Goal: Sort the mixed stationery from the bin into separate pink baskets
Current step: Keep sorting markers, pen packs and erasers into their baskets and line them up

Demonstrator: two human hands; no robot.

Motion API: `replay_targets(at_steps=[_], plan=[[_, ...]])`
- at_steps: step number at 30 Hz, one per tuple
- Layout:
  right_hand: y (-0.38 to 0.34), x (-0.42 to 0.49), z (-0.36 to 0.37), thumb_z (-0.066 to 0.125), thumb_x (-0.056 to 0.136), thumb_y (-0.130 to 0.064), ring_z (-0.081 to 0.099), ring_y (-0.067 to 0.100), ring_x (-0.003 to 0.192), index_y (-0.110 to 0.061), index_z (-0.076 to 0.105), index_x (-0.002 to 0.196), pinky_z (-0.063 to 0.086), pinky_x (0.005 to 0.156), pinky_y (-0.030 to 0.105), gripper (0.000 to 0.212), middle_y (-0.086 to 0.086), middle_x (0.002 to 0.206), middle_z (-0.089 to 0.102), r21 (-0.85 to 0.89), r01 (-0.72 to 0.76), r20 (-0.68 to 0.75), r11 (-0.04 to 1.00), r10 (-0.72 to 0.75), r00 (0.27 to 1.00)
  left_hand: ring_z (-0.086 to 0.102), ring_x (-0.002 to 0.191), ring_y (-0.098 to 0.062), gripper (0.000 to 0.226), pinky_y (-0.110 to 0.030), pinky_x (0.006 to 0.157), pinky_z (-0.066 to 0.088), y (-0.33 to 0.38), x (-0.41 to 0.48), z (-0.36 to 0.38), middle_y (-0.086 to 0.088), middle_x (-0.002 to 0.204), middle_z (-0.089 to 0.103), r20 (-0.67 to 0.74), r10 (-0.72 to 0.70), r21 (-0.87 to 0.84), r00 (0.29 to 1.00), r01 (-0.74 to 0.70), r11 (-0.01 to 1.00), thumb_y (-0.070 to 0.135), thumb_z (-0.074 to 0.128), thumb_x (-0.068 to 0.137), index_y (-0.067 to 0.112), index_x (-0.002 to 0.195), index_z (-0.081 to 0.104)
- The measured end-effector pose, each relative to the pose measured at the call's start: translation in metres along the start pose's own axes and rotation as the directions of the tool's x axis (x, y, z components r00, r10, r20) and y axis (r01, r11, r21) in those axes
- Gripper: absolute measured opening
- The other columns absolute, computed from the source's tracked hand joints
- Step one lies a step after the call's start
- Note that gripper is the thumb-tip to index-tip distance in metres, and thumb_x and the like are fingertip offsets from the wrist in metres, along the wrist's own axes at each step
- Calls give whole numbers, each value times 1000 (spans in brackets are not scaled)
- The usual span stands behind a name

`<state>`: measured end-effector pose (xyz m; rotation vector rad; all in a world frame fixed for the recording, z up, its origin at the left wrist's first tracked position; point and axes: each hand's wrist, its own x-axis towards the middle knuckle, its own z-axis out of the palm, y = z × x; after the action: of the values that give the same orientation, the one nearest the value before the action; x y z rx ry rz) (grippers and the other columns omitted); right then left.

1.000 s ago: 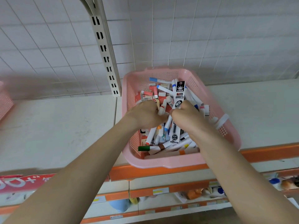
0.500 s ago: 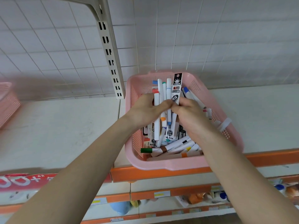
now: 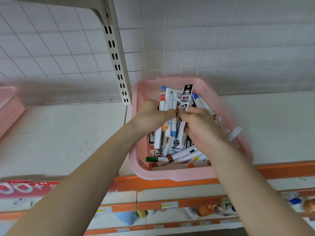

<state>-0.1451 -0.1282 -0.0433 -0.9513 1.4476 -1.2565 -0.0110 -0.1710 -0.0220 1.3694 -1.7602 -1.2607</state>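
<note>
I see the left hand gripping white markers, the right hand a black refill pack. Both are over the pink basket.

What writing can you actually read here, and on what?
"0.5": in a black circle on the long flat black-and-white packet that the right hand grips.
"00+": red banner at lower left, cut off.
Packet's other print, yellow shelf tags: blurred.
White plastic markers that the left hand grips: nothing legible.
</note>
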Motion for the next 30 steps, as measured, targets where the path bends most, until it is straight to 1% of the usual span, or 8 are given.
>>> replay_targets(at_steps=[4,6,10,14,20,23,25,30], plan=[[0,2,0,61,80,-31,66,42,99,-16,72,96,51,88,65,25,20,100,70,-26,82,-59,996,-83,995,55,59,-12,21,-21,58,45,3,-2,-1,-4,66,61,-15,-4,-21,1000,4,1000,20,66,93,2,85,72],[0,2,-1,62,79,-33,67,41,96,-16,71,95,51,87,64,25,17,97,72,-43,105,-91,994,-109,990,51,47,-6,23,-17,51,41,4,-5,-3,6,53,57,-38,-3,-67,999,1,998,19,63,95,11,74,67],[-3,0,-1,69,82,-34,70,28,93,-16,71,95,53,92,51,22,6,94,74,-28,99,-141,995,-102,985,61,60,-17,15,-30,65,53,4,-12,-15,0,63,64,-59,-40,-293,997,21,956,18,62,95,12,82,66],[-22,-13,1,65,92,-20,55,26,77,0,67,97,46,74,41,21,29,95,66,-5,123,-159,992,-122,980,59,54,-17,9,-28,52,52,11,-29,-36,-6,65,59,-2,-123,-546,992,102,831,13,57,96,5,94,59],[-44,-58,68,64,94,-17,69,35,87,-12,70,90,55,88,54,9,12,89,74,34,149,-47,988,-147,988,50,53,-13,11,-25,54,45,-8,-76,-91,1,58,51,-70,-67,-493,995,24,870,14,56,96,6,89,55],[-39,-85,121,64,94,-17,69,24,76,-7,69,96,58,70,38,11,12,88,73,106,102,35,989,-106,994,46,52,-13,12,-27,55,42,-28,-110,-134,4,54,47,-134,-82,-478,988,8,879,17,58,96,8,88,54],[-34,-102,159,68,92,-19,57,16,61,-5,69,93,48,59,28,14,13,83,66,82,98,56,992,-103,993,44,52,-14,14,-26,53,39,-45,-136,-169,3,56,45,-176,-99,-476,980,3,879,17,58,96,9,85,53],[-26,-148,256,70,90,-19,49,15,58,-12,71,80,43,61,28,12,9,75,61,54,89,154,995,-96,983,47,51,-15,14,-28,58,43,-95,-204,-259,-2,58,48,-271,-152,-496,950,-3,868,18,60,94,7,87,55]])
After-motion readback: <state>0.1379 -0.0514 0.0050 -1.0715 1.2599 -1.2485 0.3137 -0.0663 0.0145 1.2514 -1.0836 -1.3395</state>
